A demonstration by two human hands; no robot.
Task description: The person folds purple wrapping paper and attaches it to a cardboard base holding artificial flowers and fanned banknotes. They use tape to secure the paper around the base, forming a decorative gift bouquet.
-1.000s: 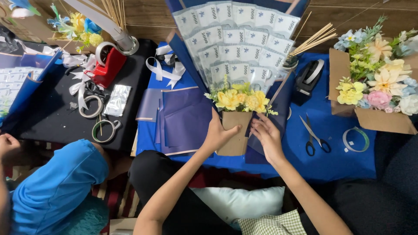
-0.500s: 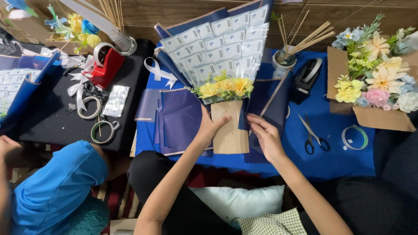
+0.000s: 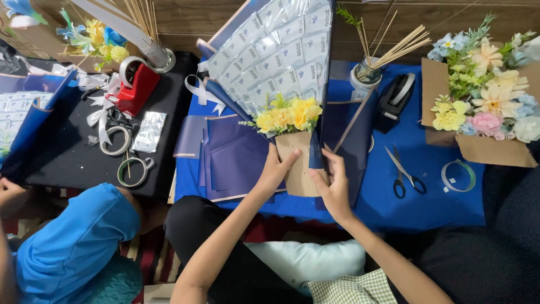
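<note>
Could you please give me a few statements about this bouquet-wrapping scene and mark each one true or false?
1. Both hands, the left hand and the right hand, hold the brown paper wrap of the yellow flower bouquet. True.
2. The scissors lie on the black table. False: they lie on the blue cloth, to the right of the hands.
3. The red tape dispenser stands on the black table. True.
4. The wooden sticks lie flat beside the scissors. False: they stand in a jar at the back.
5. A person in a blue shirt sits at the left. True.
</note>
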